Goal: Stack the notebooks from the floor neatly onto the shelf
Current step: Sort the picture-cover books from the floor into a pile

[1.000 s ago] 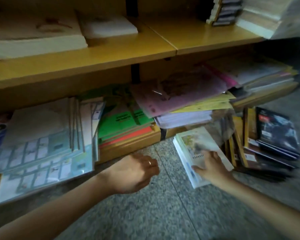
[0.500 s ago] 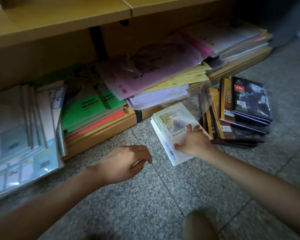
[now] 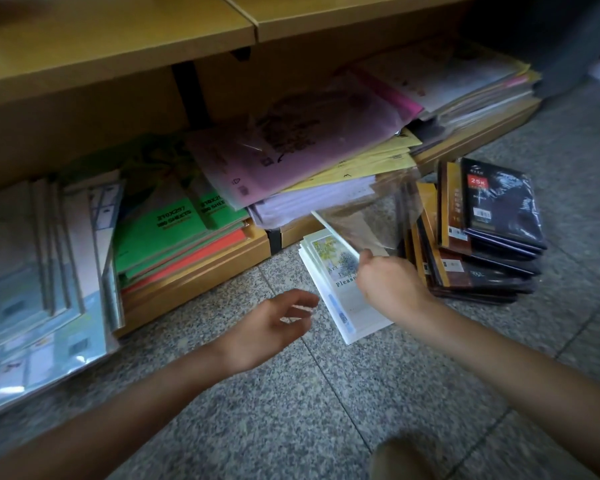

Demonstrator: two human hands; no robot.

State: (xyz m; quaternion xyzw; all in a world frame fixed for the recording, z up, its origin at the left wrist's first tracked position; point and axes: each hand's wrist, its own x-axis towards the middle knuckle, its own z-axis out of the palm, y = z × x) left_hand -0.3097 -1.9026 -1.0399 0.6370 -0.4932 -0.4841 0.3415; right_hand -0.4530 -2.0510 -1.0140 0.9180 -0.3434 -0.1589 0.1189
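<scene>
A small stack of white notebooks (image 3: pixel 343 308) with a flower picture on the cover lies on the speckled floor in front of the wooden shelf (image 3: pixel 201 271). My right hand (image 3: pixel 388 285) pinches the top white notebook (image 3: pixel 333 232), which is tilted up off the stack so that I see its thin edge. My left hand (image 3: pixel 274 327) hovers over the floor left of the stack, fingers loosely spread, holding nothing. A second stack of dark wrapped notebooks (image 3: pixel 496 209) stands on the floor to the right.
The bottom shelf holds green paper pads (image 3: pixel 167 230), pink and yellow sleeves (image 3: pixel 291 150) that overhang its edge, and clear-wrapped packs (image 3: pixel 32 271) at the left. An upper shelf board (image 3: pixel 118 46) juts out above. My knee (image 3: pixel 402 459) shows at the bottom edge.
My right hand went from lying flat on the white stack to pinching the top notebook and tilting it up. My left hand opened and moved right, toward the stack.
</scene>
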